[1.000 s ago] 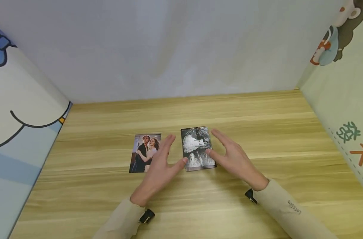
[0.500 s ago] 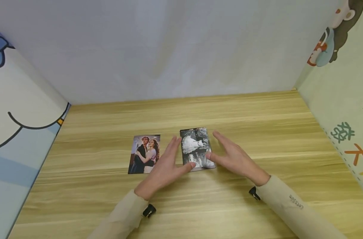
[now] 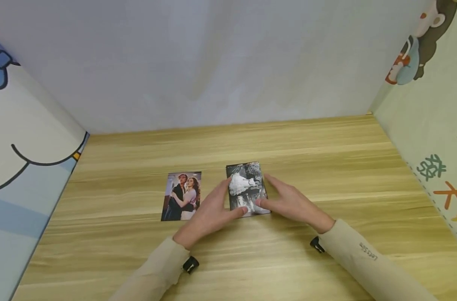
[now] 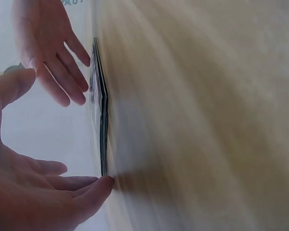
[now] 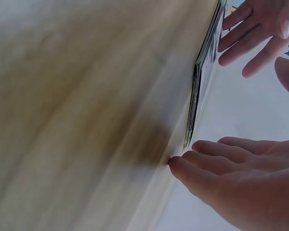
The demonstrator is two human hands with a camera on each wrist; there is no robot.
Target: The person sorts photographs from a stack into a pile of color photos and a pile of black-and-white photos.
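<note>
A small stack of photo cards (image 3: 246, 184) lies flat on the wooden table, a black-and-white picture on top. My left hand (image 3: 212, 209) is at its left edge and my right hand (image 3: 294, 204) at its right edge, fingers extended and thumbs over the near part. In the left wrist view, the left fingertips (image 4: 106, 182) reach the edge of the stack (image 4: 102, 103). From the right wrist view, several layered cards (image 5: 198, 79) show edge-on, with the right fingertips (image 5: 179, 162) low beside them. A single colour photo card (image 3: 180, 194) showing two people lies left of the stack, its lower right corner behind my left hand.
The wooden table (image 3: 111, 251) runs back to a pale wall (image 3: 220, 62). Printed panels stand at the left (image 3: 32, 113) and right (image 3: 431, 125) with cartoon drawings. Dark straps (image 3: 191, 264) show at the cuffs of both light sleeves.
Both hands have moved inward to the sides of the stack, the left one moving right. The stack and the single colour card stay in about the same places.
</note>
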